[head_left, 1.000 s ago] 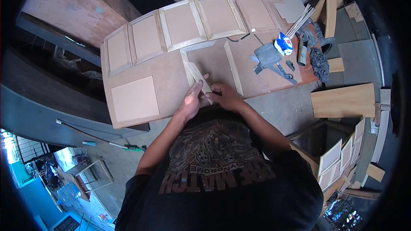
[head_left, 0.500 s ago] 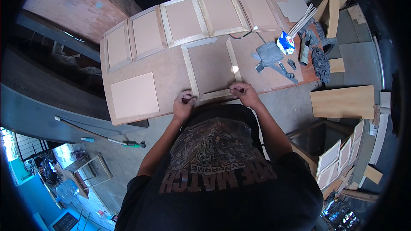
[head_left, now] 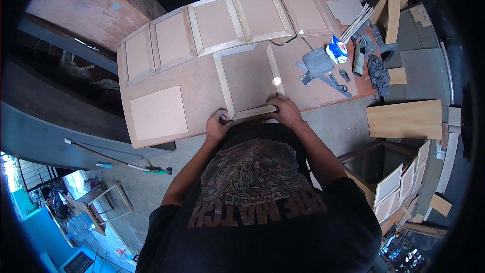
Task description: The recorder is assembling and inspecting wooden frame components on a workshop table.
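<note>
A large brown board [head_left: 197, 88] lies before me. On it, pale wooden strips form a square frame [head_left: 222, 78] around a panel. My left hand [head_left: 217, 125] presses on the left end of the near strip [head_left: 255, 111] at the frame's corner, with a small dark thing by its thumb. My right hand [head_left: 286, 112] grips the strip's right end. The strip lies flat along the board's near edge.
Several finished framed panels [head_left: 214, 23] line the board's far edge; a bare square panel [head_left: 158, 112] lies at the left. Right of the frame are a grey nail gun [head_left: 318, 63], a blue-white container [head_left: 336, 50], thin sticks and a dark rag [head_left: 378, 73]. A plank [head_left: 404, 120] sits further right.
The strip, held tilted between both hands a second ago, now lies flat as the frame's near side. My hands have spread apart to its two ends.
</note>
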Motion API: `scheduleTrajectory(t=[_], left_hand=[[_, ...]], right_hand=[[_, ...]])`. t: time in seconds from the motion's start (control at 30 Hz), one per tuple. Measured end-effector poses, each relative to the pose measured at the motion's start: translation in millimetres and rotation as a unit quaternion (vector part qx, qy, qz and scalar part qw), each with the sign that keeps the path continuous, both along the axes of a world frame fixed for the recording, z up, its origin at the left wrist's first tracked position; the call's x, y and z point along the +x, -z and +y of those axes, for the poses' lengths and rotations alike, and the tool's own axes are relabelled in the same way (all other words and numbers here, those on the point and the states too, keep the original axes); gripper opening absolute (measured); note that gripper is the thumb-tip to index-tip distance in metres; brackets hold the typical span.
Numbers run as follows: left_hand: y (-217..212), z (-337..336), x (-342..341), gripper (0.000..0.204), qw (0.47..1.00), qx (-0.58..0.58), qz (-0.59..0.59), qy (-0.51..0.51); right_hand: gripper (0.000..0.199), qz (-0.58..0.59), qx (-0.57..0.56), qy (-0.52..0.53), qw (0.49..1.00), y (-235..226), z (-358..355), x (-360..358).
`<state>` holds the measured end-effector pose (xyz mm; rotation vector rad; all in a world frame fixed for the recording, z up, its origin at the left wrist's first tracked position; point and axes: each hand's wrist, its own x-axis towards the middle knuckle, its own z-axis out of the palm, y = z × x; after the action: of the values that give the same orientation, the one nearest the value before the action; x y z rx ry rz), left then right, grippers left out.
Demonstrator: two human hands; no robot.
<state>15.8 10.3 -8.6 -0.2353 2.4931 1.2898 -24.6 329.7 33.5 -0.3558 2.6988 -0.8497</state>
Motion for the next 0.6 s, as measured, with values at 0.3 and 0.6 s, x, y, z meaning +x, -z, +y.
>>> scheduleTrajectory(t=[0.3, 0.6], left_hand=[[2.3, 0.1, 0.0, 0.044, 1.000, 0.014, 0.003, -0.016], [12.6, -3.7, -0.6, 0.043, 1.000, 0.006, 0.003, -0.013]], right_hand=[[0.046, -0.035, 0.058, -0.026, 0.997, -9.2, -6.9, -4.0], [0.037, -0.023, 0.053, -0.082, 0.995, 8.7, -10.8, -8.5]])
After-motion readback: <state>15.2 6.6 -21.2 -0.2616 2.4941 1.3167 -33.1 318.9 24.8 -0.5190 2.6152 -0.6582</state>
